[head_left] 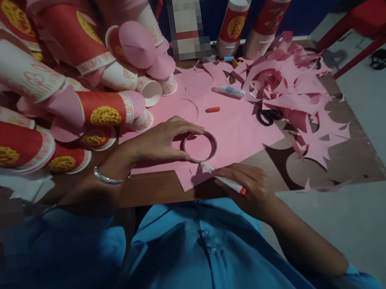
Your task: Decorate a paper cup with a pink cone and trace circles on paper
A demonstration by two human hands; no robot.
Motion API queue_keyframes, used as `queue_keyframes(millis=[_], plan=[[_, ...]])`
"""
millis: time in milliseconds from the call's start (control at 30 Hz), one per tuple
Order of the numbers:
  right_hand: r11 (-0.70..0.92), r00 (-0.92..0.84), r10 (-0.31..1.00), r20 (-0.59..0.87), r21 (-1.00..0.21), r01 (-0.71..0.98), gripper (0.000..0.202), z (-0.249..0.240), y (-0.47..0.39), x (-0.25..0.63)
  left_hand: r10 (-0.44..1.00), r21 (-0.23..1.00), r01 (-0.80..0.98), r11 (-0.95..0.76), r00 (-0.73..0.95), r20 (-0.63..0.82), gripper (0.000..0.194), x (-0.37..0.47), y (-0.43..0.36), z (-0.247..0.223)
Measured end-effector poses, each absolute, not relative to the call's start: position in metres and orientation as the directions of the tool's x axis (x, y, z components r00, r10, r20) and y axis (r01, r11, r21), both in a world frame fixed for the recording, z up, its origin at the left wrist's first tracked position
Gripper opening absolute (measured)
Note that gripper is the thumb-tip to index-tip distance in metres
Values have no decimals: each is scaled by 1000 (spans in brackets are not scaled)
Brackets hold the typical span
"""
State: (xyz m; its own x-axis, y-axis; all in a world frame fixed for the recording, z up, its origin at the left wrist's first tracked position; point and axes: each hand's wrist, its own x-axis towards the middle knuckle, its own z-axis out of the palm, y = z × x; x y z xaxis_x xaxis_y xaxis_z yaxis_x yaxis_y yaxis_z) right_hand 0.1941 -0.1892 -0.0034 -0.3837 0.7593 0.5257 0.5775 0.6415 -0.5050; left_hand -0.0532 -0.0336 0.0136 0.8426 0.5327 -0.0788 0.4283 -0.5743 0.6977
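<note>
On a sheet of pink paper (pixel 164 141), my left hand (pixel 169 140) holds a thin dark ring (pixel 215 147), which looks like a tape-roll core, between thumb and fingers. The ring lies flat near the sheet's front edge, with pink paper showing through it. In my right hand (pixel 251 184) is a white marker (pixel 231 183) with a red end. Its tip points at the ring's near edge; whether it touches the paper I cannot tell. A small red cap (pixel 212 109) lies on the paper beyond the ring. A curved dark line is visible on the sheet.
Joined red and white paper cups (pixel 103 110) with pink discs crowd the left. Two cup stacks (pixel 234 25) stand at the back. A glue tube (pixel 228 92), black-handled scissors (pixel 269 116) and a pile of pink scraps (pixel 310 100) lie right. A red stool (pixel 380 15) stands beyond.
</note>
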Motion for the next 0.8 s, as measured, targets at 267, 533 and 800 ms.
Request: queue_keyframes(millis=[267,533,800], plan=[[621,-377,778,502,-528,579,16,-4,-190,196,534,700,425,-573,842,-74,63,-54,-34,13],[624,-363,777,514,-554,551,22,-6,-191,202,542,703,431,-565,837,-78,62,-53,-34,13],[594,-305,790,531,-542,595,21,-2,-196,209,544,700,440,-563,834,-87,63,-53,-35,14]])
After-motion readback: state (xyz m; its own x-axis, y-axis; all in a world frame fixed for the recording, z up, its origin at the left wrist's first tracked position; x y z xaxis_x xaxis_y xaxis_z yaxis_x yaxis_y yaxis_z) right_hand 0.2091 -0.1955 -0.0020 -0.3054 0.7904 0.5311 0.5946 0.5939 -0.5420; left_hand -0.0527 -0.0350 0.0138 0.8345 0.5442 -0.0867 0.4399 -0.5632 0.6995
